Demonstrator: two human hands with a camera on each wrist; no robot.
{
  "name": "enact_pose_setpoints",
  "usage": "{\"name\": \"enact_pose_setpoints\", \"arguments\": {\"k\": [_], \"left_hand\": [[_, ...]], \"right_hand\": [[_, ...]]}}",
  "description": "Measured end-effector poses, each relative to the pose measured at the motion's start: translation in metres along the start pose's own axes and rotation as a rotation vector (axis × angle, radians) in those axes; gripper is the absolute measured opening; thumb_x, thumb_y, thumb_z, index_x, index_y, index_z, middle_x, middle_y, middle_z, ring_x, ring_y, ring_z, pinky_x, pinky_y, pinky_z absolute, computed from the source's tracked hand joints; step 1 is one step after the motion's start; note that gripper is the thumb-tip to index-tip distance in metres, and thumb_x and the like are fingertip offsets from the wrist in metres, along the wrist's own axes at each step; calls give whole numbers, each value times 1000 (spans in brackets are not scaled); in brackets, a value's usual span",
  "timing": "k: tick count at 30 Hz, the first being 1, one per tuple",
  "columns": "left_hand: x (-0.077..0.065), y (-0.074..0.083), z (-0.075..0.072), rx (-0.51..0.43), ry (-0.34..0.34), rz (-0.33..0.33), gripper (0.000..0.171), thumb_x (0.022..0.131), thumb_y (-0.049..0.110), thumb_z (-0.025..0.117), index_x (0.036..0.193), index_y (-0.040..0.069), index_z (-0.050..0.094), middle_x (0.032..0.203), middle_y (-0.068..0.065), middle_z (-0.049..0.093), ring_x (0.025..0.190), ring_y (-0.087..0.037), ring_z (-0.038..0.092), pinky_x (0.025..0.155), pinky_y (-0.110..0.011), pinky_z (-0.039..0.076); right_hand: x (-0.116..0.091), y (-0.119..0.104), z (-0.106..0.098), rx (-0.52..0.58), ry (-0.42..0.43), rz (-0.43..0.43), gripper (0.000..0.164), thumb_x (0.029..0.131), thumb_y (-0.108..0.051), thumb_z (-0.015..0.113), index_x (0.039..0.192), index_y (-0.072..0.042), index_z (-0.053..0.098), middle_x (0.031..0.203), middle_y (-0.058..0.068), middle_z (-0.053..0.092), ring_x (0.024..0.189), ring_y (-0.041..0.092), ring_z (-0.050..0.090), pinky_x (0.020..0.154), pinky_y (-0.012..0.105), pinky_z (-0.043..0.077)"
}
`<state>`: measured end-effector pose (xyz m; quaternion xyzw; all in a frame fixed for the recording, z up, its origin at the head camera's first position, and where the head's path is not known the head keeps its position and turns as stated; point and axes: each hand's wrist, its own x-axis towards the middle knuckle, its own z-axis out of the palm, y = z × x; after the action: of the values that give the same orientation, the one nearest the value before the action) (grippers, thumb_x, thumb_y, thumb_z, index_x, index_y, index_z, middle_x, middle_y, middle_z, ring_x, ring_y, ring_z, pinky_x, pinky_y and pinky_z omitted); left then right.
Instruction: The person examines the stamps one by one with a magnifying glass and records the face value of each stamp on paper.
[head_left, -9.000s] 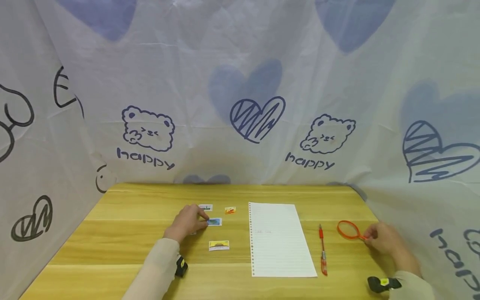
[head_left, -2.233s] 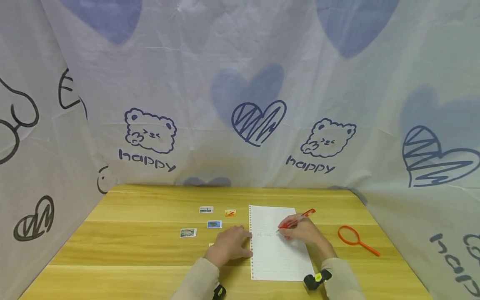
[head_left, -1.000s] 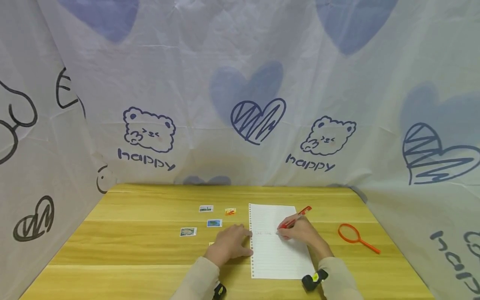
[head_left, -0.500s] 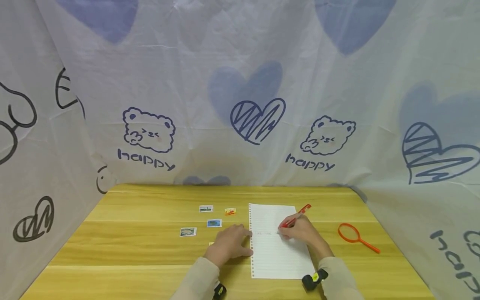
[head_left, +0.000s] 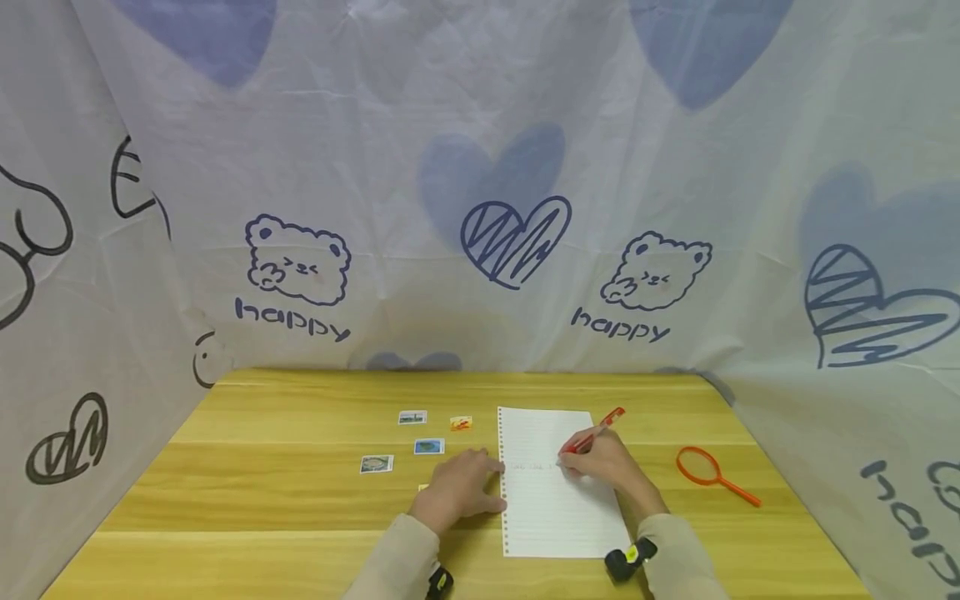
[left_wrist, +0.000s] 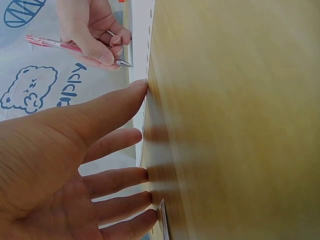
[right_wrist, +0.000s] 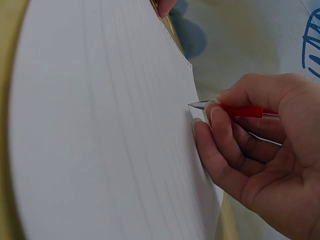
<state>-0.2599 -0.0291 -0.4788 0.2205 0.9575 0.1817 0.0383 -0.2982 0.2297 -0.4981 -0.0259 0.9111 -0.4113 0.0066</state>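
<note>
A lined sheet of paper with punched holes down its left edge lies on the wooden table. My right hand pinches a red pen between thumb and fingers, its tip at the sheet; in the right wrist view the pen tip meets the paper. Faint writing runs left of the tip, too small to read. With fingers extended, my left hand rests at the sheet's left edge; in the left wrist view the thumb of the left hand touches that edge. A yellow stamp is mostly hidden beneath it.
Left of the paper lie several stamps: a blue one, a greenish one, a grey one and a small yellow-red one. An orange magnifying glass lies to the right. A printed cloth hangs behind the table.
Nine seconds ago my left hand was at the stamps and my right held the magnifying glass. Since then the right took up the pen; lately its tip has crept right and the writing has lengthened.
</note>
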Motion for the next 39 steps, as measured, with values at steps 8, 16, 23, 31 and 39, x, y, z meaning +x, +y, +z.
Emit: {"name": "enact_pose_setpoints", "arguments": {"k": [8, 16, 23, 31, 39], "left_hand": [[-1, 0, 0, 3, 4, 4, 54, 80, 35, 88, 128, 15, 73, 145, -20, 62, 128, -38, 63, 100, -55, 57], [-1, 0, -1, -11, -2, 3, 54, 81, 35, 88, 128, 15, 72, 146, -20, 61, 130, -39, 62, 101, -57, 56], [0, 0, -2, -8, -3, 0, 54, 81, 35, 88, 128, 15, 72, 147, -19, 61, 131, -38, 61, 102, -57, 55], [-1, 0, -3, -14, -9, -3, 54, 81, 34, 88, 129, 15, 72, 147, -20, 59, 133, -39, 60, 103, -59, 54], [1, -1, 0, -14, -2, 0, 53, 81, 35, 88, 128, 15, 72, 146, -20, 61, 133, -39, 60, 103, -57, 55]], "right_hand": [[-1, -1, 0, -2, 3, 14, 6, 86, -11, 79, 86, -6, 77, 69, 0, 70, 63, 11, 61, 58, 24, 48], [-2, -1, -1, -16, -2, -11, 5, 87, -10, 79, 86, -6, 77, 69, 0, 70, 63, 12, 60, 58, 24, 48], [-3, -4, -4, 5, -22, -25, 4, 86, -8, 78, 86, -5, 76, 68, 1, 71, 62, 12, 62, 58, 23, 48], [-3, -6, -4, 1, -36, -9, 5, 85, -9, 79, 85, -5, 76, 66, 0, 69, 62, 12, 60, 59, 24, 47], [-4, -3, -12, -19, -60, -78, 6, 88, -12, 77, 92, -8, 77, 79, 1, 72, 72, 12, 61, 65, 24, 49]]}}
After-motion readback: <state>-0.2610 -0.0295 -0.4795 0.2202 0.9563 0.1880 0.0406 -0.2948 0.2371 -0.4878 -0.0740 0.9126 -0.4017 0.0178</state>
